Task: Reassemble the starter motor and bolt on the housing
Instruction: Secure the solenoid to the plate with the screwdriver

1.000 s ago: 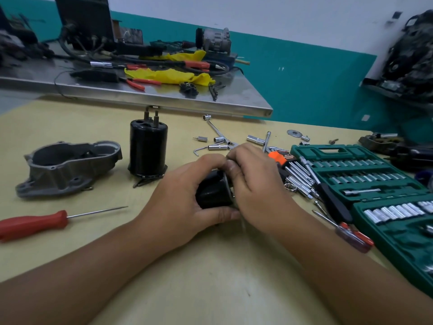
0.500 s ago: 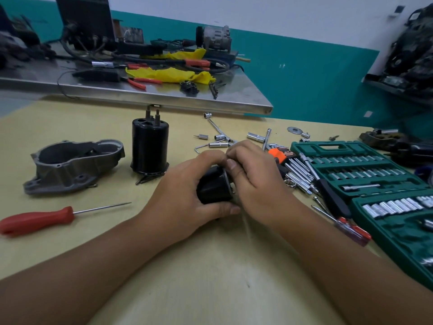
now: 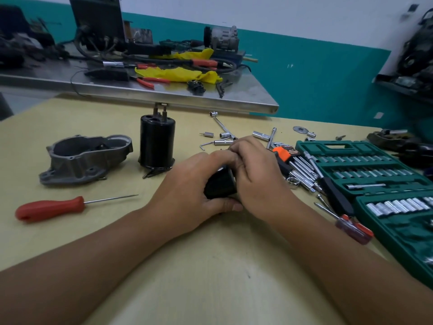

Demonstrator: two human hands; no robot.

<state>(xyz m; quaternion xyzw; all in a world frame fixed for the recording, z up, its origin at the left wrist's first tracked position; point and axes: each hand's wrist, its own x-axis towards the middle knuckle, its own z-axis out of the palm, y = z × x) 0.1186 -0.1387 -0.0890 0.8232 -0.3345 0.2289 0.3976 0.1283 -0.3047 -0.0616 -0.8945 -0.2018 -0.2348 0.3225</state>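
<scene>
Assembly incomplete. Left hand (image 3: 187, 191) and right hand (image 3: 260, 181) wrap fingers round small black cylindrical part (image 3: 220, 184). Left of it, grey cast-metal housing (image 3: 82, 158) and tall black motor cylinder (image 3: 157, 141) stand separate, unbolted.

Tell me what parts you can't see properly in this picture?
- Black motor part: head view, mostly covered by the left hand and right hand; its right end is hidden.
- What the right hand's fingertips work on: hidden by the fingers themselves.
- Green socket case: cut off by the right edge.
- Socket size markings: too small to read.
- Dark machinery at the far right: blurred.
</scene>
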